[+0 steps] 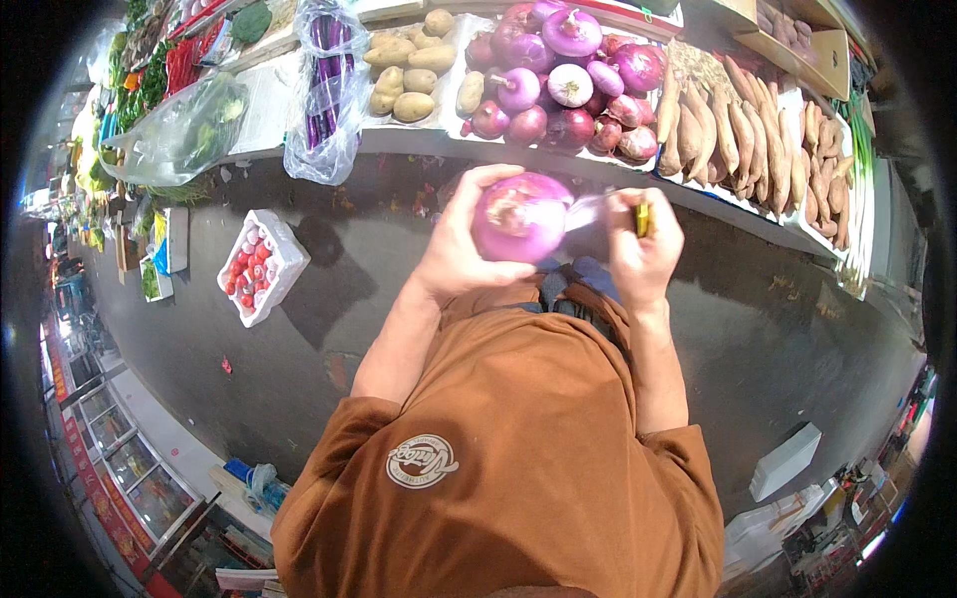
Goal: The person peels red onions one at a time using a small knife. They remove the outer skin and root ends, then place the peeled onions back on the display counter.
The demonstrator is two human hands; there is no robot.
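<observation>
My left hand (pixel 467 235) grips a large purple onion (pixel 521 217) from its left side, fingers over the top and thumb below. Closed around a small yellow-handled tool (pixel 642 220), my right hand (pixel 644 250) is held just right of the onion. A pale blurred strip (pixel 587 212) spans the gap between the onion and that hand; whether it is a blade or loose onion skin, I cannot tell. Both hands are in the air in front of the stall. Beyond them lies a pile of purple onions (pixel 529 125) in a white tray.
Potatoes (pixel 413 107) and bagged eggplants (pixel 323 82) lie left of the onion pile. Sweet potatoes (pixel 740 138) and green onions (pixel 862 187) are to its right. On the dark floor (pixel 359 299) stand a foam box (pixel 288 267) of red fruit and a white block (pixel 785 461).
</observation>
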